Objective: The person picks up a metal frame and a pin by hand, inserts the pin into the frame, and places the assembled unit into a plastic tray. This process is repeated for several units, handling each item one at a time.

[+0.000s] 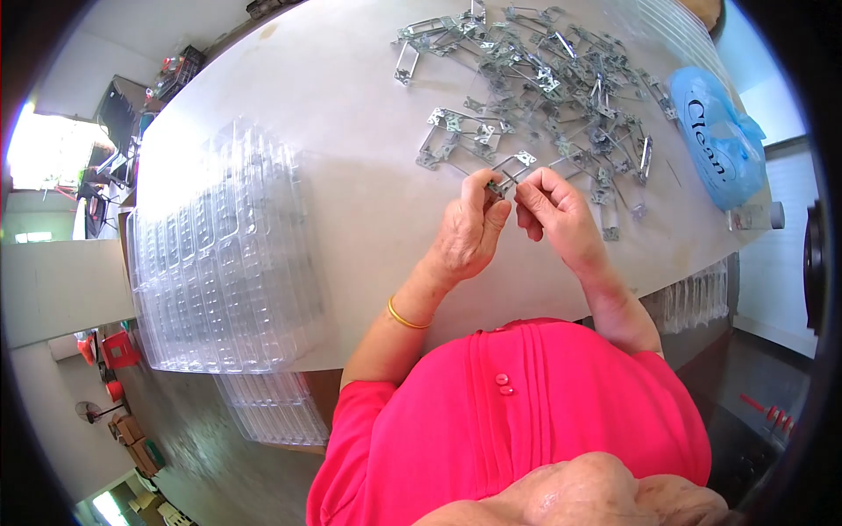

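Observation:
Close to the middle of the table, my left hand (469,230) pinches a small metal bracket piece (524,159) with thin rods between thumb and forefinger. My right hand (559,215) is just to its right, thumb and forefinger pressed together at the piece's right side; whether it grips the piece or a small part is too small to tell. Beyond both hands lies a tangled heap of similar metal brackets and rods (548,79). A smaller group of brackets (453,121) lies just beyond my left hand.
Clear plastic trays (219,254) are stacked at the table's left side. A blue plastic bag (715,140) and a clear bottle (754,216) stand at the right edge of the white table (351,114). More plastic trays (272,408) sit below the tabletop.

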Motion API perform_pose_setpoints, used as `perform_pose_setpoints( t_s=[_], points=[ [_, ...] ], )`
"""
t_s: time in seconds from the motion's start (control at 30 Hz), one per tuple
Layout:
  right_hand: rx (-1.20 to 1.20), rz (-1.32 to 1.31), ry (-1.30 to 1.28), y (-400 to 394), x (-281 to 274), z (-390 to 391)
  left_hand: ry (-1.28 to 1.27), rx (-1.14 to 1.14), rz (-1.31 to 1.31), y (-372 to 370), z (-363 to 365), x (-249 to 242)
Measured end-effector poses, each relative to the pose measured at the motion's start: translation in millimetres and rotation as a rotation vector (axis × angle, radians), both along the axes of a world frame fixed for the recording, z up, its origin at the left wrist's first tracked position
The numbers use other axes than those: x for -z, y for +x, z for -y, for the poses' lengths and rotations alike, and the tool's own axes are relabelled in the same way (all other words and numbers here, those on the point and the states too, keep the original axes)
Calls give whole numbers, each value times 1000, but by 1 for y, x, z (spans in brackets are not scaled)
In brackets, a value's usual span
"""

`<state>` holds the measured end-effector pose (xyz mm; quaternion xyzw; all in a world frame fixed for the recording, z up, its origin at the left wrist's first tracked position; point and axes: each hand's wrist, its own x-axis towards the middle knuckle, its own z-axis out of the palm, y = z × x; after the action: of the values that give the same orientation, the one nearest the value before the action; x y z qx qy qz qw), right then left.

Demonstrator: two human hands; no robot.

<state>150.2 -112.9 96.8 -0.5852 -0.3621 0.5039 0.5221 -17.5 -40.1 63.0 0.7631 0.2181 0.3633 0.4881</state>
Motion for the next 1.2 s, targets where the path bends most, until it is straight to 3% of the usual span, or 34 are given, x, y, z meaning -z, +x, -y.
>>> perform_pose_setpoints(
  t_s=[0.17,0.37,0.63,0.77,0.83,1.03,1.1,1.2],
  points=[
    [-26,-72,49,16,10,-3,1,61,18,1,-3,-1],
    [-209,-264,-91,35,-2,-1,146,111,-54,1,-4,2],
    [-354,-135,-223,45,-13,-4,379,117,-143,4,-4,-1],
    [-286,-28,-280,42,-12,-8,428,131,-179,5,-1,4],
    [-342,202,-58,48,1,-14,432,146,-206,4,-1,6],
    [-282,96,-130,45,1,-18,405,135,-212,4,2,3],
    [-224,92,-84,39,0,-17,128,152,-146,3,0,3],
    [-165,113,-47,35,1,-21,251,212,-175,3,-1,0]
  ],
)
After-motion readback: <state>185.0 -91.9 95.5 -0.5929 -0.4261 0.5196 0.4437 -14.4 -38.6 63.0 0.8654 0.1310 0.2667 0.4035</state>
